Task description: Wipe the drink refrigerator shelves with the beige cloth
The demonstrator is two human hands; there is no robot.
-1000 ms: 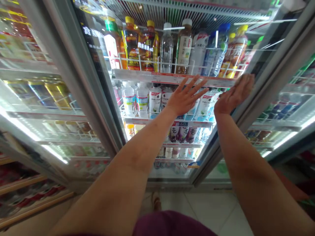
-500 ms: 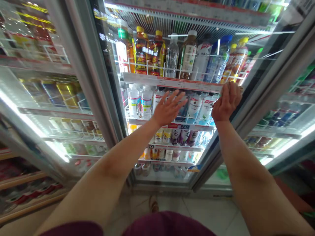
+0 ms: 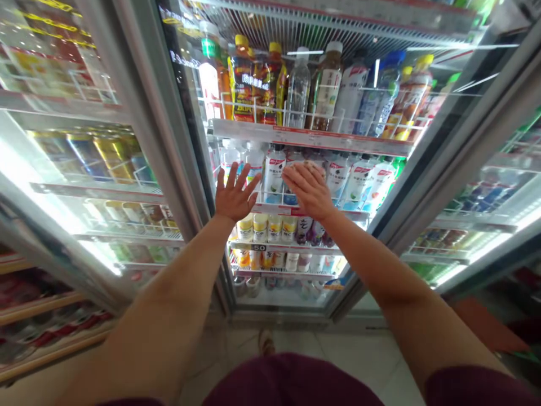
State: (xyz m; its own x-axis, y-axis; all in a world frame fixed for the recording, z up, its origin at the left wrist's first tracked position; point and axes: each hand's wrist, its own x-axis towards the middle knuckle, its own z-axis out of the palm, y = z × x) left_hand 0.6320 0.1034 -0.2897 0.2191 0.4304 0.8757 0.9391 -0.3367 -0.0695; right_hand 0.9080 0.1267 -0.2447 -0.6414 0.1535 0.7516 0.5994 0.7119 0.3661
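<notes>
A glass fridge door with light reflections on it fills the middle of the head view. My left hand is spread wide against or just before the glass, at the left side; whether it touches I cannot tell. My right hand holds a pale, dark-spotted cloth to the glass, fingers together and pointing up-left. Most of the cloth is hidden beneath the hand. Behind the glass, white-labelled bottles stand on a shelf about level with both hands.
More fridge doors flank this one, with metal frames between. Bottles with yellow caps stand on the shelf above; small bottles stand below. Wooden shelving is at lower left. A shoe shows on the tiled floor.
My right hand has swept left across the glass, from the right door edge to the middle, with the cloth. My left hand has shifted left and stays spread.
</notes>
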